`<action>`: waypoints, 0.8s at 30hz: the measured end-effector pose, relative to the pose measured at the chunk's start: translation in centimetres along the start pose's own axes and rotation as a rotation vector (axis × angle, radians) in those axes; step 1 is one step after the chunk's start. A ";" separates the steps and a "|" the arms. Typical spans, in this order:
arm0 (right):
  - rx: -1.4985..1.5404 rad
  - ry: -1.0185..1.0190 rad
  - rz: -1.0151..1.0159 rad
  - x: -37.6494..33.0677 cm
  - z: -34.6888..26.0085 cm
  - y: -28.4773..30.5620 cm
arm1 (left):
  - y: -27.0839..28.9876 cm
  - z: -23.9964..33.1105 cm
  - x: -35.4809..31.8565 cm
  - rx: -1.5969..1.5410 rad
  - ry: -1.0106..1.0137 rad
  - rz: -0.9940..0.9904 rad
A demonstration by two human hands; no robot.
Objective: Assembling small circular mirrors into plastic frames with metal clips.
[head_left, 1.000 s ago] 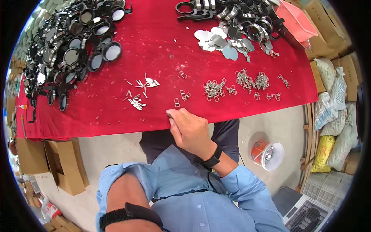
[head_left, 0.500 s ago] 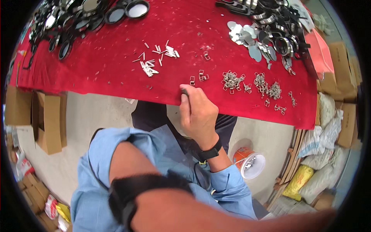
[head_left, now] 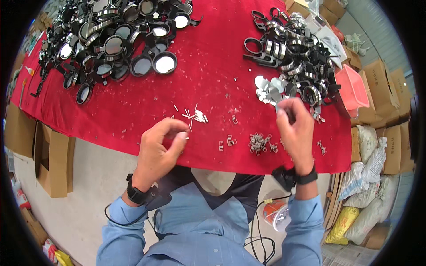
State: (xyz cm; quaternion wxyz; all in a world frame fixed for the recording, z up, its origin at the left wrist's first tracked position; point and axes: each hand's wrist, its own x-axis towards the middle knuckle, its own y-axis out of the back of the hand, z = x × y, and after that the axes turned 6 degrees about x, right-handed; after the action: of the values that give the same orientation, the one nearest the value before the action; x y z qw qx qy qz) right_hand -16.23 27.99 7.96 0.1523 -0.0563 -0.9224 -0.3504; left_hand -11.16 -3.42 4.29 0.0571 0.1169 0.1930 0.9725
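My left hand (head_left: 162, 148) is over the near side of the white pins (head_left: 198, 115). Its thumb and forefinger are closed together, with the pale end of one small pin (head_left: 187, 138) showing at their tips. Some pins are hidden behind this hand. Farther right, my right hand (head_left: 296, 131) reaches to the near edge of a pile of thin silver discs (head_left: 268, 91). Its thumb and forefinger pinch at the edge of one disc (head_left: 278, 107), partly hidden by the fingers. Between the hands lie small wire clips (head_left: 257, 143), mostly heaped, a few apart; my right hand covers some.
Many black-framed round lids (head_left: 113, 46) are heaped at the far left of the red cloth (head_left: 213, 53). Black and silver rings (head_left: 290, 44) are piled far right, beside a pink bin (head_left: 353, 91). A bucket (head_left: 274, 215) and sacks (head_left: 348, 224) stand below the table.
My left arm, earlier crossing my body toward the lower right, is back with its hand at the pins. My right hand has moved from the table's front edge to the discs. The view has tilted up.
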 end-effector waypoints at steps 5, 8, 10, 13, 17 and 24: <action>-0.407 0.309 0.033 11.1 4.7 -2.7 | -0.4 -4.8 -1.5 -0.117 0.233 0.257; -0.652 0.365 -0.098 14.9 5.4 -5.7 | -0.7 -5.4 -1.6 -0.144 0.219 0.317; -0.735 0.387 -0.181 16.5 7.3 -7.5 | -0.9 -5.3 -1.4 -0.085 0.157 0.344; -0.815 0.377 -0.195 17.6 9.5 -8.9 | -1.0 -5.6 -1.3 -0.053 0.097 0.370; -0.637 0.410 -0.186 16.3 8.1 -8.6 | -0.6 -5.9 -1.6 -0.053 0.104 0.368; -0.523 0.415 -0.291 10.6 3.5 -6.2 | -1.0 -5.9 -1.5 -0.134 0.112 0.348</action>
State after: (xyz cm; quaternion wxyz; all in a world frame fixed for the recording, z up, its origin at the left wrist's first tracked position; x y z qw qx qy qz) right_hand -28.43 25.68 4.98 0.2652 0.1108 -0.7492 -0.5967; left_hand -11.12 -4.86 -1.71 -0.1151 0.0901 0.1074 0.9834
